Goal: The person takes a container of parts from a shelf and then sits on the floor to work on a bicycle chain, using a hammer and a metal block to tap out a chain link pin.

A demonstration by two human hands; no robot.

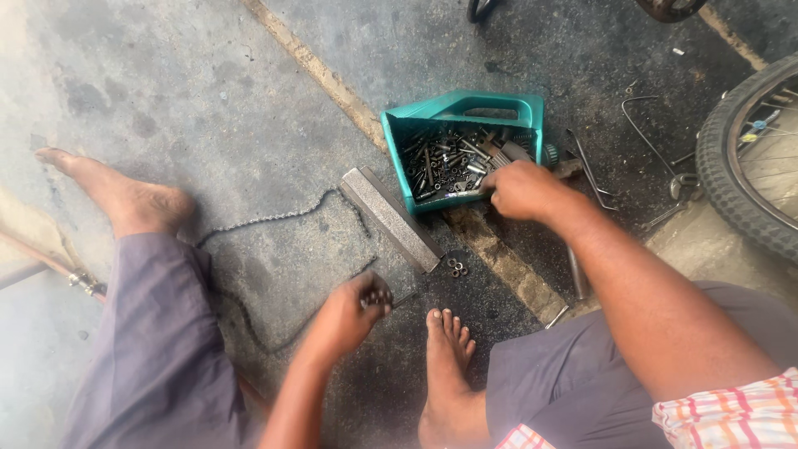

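— What are the hands doing?
— The right hand (522, 189), fingers curled, reaches into the teal tray (397, 143) of bolts. The left hand (349, 314) pinches one end of the bicycle chain (274, 219).
— And the chain?
— It loops left of the tray, past the metal bar (389, 218) slanting away from the tray's near corner.

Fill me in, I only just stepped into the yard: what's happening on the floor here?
A person sits barefoot on the concrete. Their right hand reaches into a green bin full of bolts and small metal parts. Their left hand pinches part of a chain that loops across the floor. A metal bar lies between the hands, with a few nuts beside its end. A bicycle wheel sits at the right edge.
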